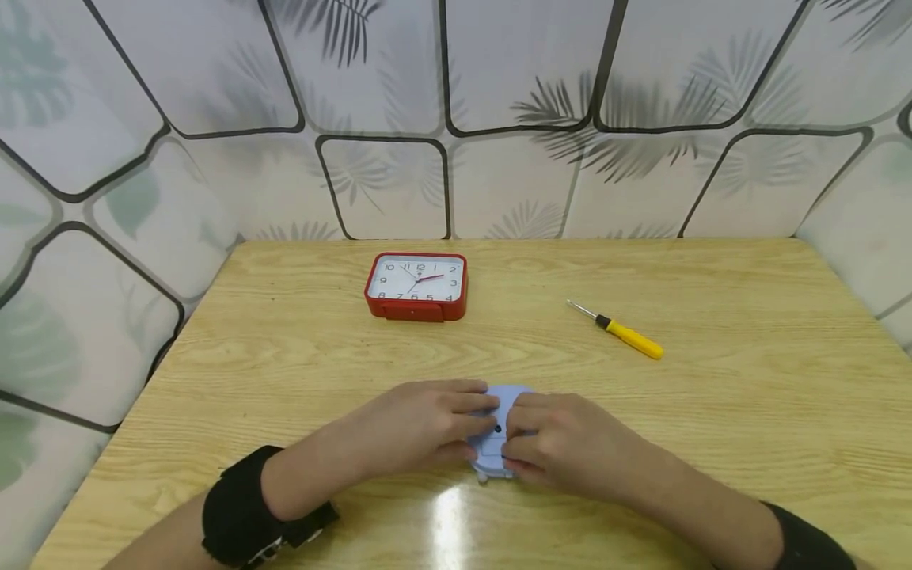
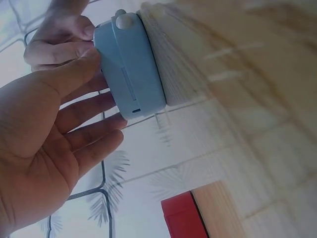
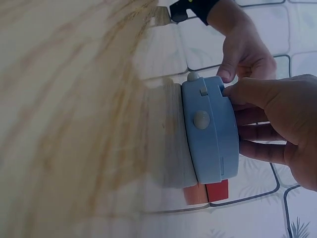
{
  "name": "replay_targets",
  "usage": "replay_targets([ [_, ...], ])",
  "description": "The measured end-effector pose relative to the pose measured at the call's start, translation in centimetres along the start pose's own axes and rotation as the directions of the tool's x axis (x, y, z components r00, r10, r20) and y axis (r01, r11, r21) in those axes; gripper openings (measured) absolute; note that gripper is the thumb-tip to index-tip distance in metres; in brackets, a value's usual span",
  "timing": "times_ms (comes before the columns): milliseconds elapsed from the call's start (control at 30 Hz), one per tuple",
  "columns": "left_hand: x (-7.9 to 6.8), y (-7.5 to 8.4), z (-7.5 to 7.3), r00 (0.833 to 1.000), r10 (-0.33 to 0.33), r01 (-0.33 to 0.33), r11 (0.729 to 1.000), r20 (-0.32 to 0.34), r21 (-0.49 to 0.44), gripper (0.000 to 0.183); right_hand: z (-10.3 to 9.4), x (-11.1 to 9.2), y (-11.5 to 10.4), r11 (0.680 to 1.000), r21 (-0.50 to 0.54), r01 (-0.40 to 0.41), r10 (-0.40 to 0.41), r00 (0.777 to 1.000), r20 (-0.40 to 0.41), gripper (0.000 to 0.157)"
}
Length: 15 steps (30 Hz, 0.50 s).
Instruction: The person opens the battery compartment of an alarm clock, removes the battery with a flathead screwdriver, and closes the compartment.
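A light blue alarm clock (image 1: pixel 507 396) lies face down on the table, its back with a small black knob turned up. Two rounded feet and a side slot show on its case (image 3: pixel 210 144) in the right wrist view. My left hand (image 1: pixel 435 419) rests on its left part with fairly straight fingers, the thumb by the near left corner. From the right, my right hand (image 1: pixel 570 439) grips the clock with bent fingers on its back and the thumb at the near edge. These fingers partly hide the panel outline on the back.
Farther back on the wooden table (image 1: pixel 285 340) a red alarm clock (image 1: pixel 416 286) stands with its white dial showing. A screwdriver (image 1: pixel 627 334) with a yellow handle lies to the right. Behind the table rises a patterned wall (image 1: pixel 513 182). A black band (image 1: pixel 242 507) wraps the left wrist.
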<state>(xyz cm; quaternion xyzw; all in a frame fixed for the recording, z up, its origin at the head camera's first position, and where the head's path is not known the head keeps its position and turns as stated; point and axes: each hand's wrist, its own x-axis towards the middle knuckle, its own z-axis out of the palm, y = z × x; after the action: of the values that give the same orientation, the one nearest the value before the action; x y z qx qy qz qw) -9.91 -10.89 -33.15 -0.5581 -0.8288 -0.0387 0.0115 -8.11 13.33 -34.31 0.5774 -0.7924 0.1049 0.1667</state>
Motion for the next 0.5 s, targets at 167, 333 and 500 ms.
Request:
replay_targets([
  [167,0.08,0.02,-0.04,0.999,0.025,-0.024,0.998,-0.020,0.058,0.038,0.02,0.05,0.05,1.000,0.009,-0.009,0.009,1.000,-0.003,0.010],
  [333,0.17,0.22,0.04,0.992,0.092,-0.081,0.989,-0.090,0.120,0.029,0.04,0.04,0.03,1.000,-0.010,0.003,-0.003,1.000,-0.018,0.010],
  [500,0.15,0.51,0.08,0.982,0.140,-0.112,0.973,-0.130,0.202,0.021,0.09,-0.01,-0.10,0.999,-0.032,0.005,-0.006,0.999,-0.033,0.011],
])
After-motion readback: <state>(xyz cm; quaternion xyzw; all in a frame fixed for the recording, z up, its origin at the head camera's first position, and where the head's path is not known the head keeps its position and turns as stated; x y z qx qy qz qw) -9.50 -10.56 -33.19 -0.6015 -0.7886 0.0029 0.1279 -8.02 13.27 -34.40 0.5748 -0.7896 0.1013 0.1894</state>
